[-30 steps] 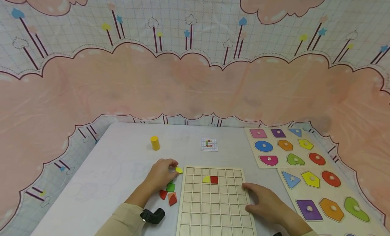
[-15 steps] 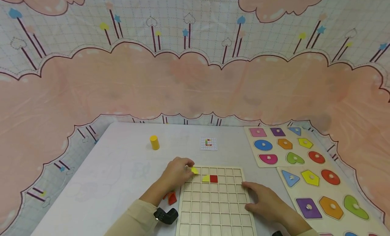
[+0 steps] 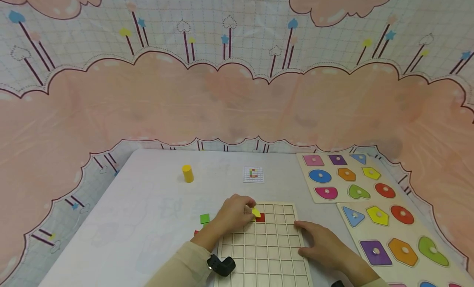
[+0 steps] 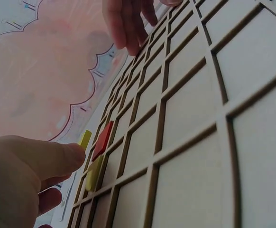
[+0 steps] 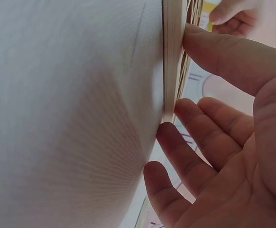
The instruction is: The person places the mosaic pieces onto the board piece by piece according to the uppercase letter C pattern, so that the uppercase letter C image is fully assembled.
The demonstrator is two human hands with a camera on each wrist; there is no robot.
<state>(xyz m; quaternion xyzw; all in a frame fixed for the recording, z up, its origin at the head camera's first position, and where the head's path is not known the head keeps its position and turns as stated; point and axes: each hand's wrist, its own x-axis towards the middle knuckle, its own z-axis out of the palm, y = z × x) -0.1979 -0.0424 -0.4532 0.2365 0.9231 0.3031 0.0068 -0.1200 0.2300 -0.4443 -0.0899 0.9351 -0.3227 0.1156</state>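
Note:
My left hand (image 3: pixel 234 214) pinches a small yellow tile (image 3: pixel 256 212) between thumb and fingers, over the upper rows of a wooden grid board (image 3: pixel 263 254). In the left wrist view, the held tile (image 4: pixel 85 138) is close beside a red square tile (image 4: pixel 103 140) lying in the grid. A second yellow tile (image 4: pixel 93 175), with a rounded side, sits in the cell adjoining the red one. My right hand (image 3: pixel 322 244) rests at the board's right edge, fingers spread. The right wrist view shows its thumb and fingertips against the board's side (image 5: pixel 172 66).
Left of the board lie a green square tile (image 3: pixel 205 218) and a red tile (image 3: pixel 196 232), partly behind my left arm. Farther back stand a yellow cylinder (image 3: pixel 188 174) and a small pattern card (image 3: pixel 254 174). Knobbed shape puzzle boards (image 3: pixel 370 233) cover the table's right side.
My left hand has carried the yellow tile rightward from the table beside the board to above the grid, near the red square. The right hand has stayed at the board's edge.

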